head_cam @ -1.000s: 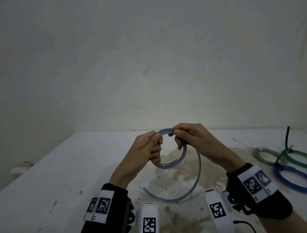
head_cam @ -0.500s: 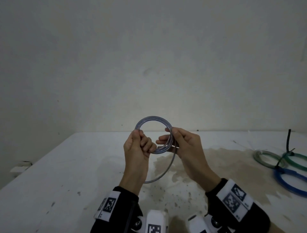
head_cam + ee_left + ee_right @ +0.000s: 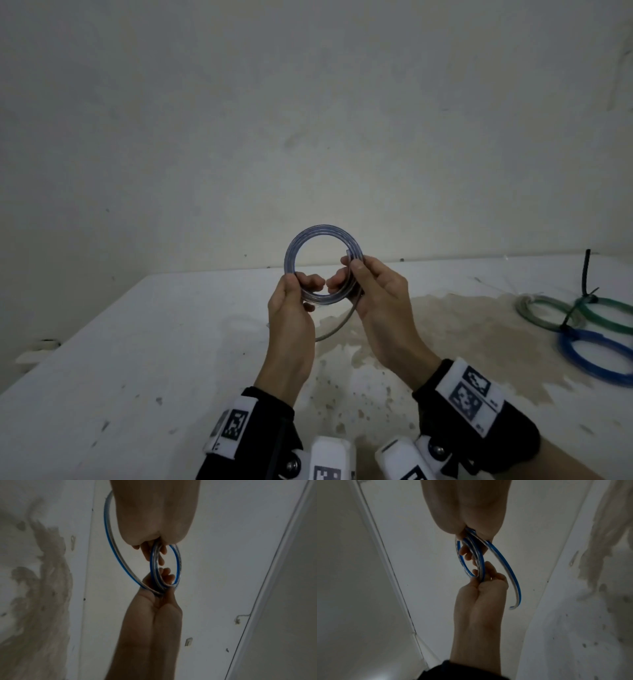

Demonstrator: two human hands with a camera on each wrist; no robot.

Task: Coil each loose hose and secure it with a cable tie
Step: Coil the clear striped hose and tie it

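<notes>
A clear hose with a blue stripe (image 3: 322, 230) is wound into a small ring of a few turns, held upright above the white table (image 3: 137, 342). My left hand (image 3: 301, 284) pinches the ring's lower left between thumb and fingers. My right hand (image 3: 347, 274) pinches its right side, thumb beside the inner hose end. A short loose tail (image 3: 337, 325) curves down behind my hands. In the left wrist view the ring (image 3: 155, 563) runs between both hands, and the right wrist view shows the tail (image 3: 510, 572) ending free.
At the table's right lie three coiled hoses: grey-green (image 3: 534, 310), green (image 3: 609, 303) and blue (image 3: 592, 366), bound with black cable ties (image 3: 586, 274). A brown stain (image 3: 462, 325) covers the table's middle. A plain wall stands behind the table.
Both hands rose from near the table, bringing the hose up. More of the hose has been wound into the ring, and the hanging tail has grown shorter.
</notes>
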